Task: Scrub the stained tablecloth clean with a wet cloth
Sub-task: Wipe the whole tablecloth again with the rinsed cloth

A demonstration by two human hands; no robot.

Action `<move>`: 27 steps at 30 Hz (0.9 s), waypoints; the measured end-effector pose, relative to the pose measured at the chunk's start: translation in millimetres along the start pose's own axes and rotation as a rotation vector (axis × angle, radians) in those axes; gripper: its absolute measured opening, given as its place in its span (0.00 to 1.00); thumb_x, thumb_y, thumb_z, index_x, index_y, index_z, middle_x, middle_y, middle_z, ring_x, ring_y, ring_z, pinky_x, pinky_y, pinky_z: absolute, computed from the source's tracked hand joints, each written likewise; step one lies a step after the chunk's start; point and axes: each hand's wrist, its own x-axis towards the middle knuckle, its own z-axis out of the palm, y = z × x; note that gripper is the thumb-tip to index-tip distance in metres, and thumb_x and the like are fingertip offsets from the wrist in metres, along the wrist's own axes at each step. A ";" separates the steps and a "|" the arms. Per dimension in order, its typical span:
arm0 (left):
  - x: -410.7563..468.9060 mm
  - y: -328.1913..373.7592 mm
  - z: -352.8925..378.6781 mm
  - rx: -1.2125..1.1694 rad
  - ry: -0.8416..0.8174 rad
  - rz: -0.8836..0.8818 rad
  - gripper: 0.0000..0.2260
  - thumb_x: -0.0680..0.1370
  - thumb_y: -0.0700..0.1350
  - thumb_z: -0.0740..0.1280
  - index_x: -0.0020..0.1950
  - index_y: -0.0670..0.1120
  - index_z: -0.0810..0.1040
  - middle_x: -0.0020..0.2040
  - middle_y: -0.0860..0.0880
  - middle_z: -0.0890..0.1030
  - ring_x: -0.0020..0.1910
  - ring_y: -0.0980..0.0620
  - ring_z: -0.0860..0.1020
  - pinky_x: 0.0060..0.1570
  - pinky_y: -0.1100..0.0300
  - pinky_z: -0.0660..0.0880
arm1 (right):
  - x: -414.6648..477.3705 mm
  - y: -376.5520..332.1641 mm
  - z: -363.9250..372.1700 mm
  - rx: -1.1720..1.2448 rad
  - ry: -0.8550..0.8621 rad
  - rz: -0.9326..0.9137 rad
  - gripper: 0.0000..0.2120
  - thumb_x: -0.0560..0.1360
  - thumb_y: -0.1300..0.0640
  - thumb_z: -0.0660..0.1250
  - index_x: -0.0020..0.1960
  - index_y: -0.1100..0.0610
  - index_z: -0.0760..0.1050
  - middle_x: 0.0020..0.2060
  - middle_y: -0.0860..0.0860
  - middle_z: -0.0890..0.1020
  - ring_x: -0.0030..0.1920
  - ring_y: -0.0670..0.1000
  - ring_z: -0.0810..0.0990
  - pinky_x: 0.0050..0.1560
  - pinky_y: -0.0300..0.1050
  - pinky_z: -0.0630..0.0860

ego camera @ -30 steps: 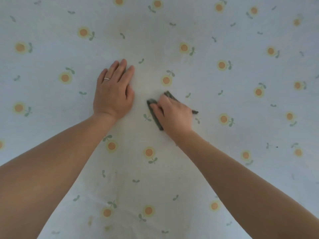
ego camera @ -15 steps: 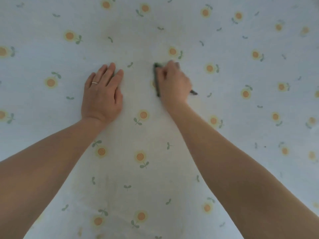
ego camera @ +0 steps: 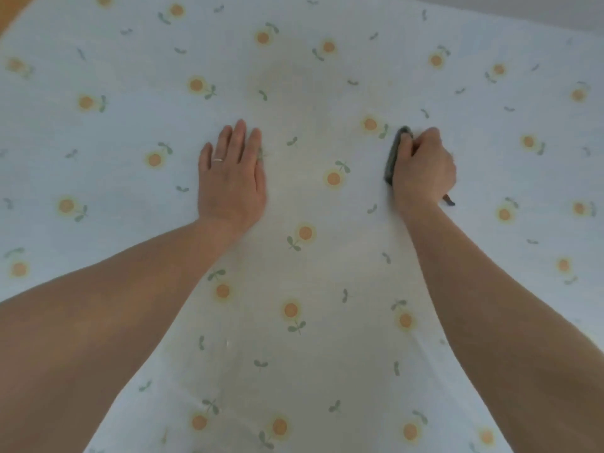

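Your left hand [ego camera: 230,178] lies flat, fingers straight, on the tablecloth [ego camera: 130,125]; your right hand [ego camera: 421,168], right of centre, grips the dark cloth [ego camera: 392,158].

Flat tablecloth [ego camera: 310,197] lies open between the hands, the lane widening toward the near edge. The left hand [ego camera: 230,178], palm flat on the fabric, bounds it on one side. The right hand [ego camera: 423,168], gripping the dark cloth [ego camera: 390,165], bounds the other. Open fabric lies beyond both hands.

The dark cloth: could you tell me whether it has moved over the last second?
Yes: the dark cloth slid away and rightward across the tablecloth, now right of this orange flower.
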 end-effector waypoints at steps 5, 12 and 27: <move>32.0 -10.3 -3.1 0.069 -0.055 0.134 0.25 0.85 0.51 0.47 0.84 0.50 0.57 0.84 0.47 0.56 0.83 0.43 0.55 0.79 0.38 0.53 | -57.9 -78.4 30.1 0.071 -0.191 -0.478 0.15 0.82 0.43 0.57 0.45 0.53 0.68 0.38 0.52 0.78 0.37 0.57 0.77 0.36 0.49 0.69; 85.3 -3.4 -6.0 0.009 -0.024 0.095 0.24 0.85 0.51 0.49 0.81 0.50 0.62 0.83 0.47 0.61 0.82 0.43 0.58 0.78 0.37 0.54 | -59.5 26.8 1.3 -0.006 -0.142 -0.561 0.17 0.81 0.44 0.64 0.41 0.55 0.69 0.28 0.50 0.75 0.28 0.56 0.74 0.31 0.44 0.67; 86.6 -8.5 -7.0 -0.022 -0.012 0.074 0.23 0.86 0.50 0.50 0.81 0.50 0.64 0.82 0.47 0.62 0.82 0.44 0.59 0.79 0.39 0.54 | -59.9 -103.5 43.2 0.144 -0.153 -0.714 0.15 0.80 0.46 0.63 0.39 0.54 0.69 0.32 0.52 0.79 0.30 0.56 0.78 0.29 0.44 0.63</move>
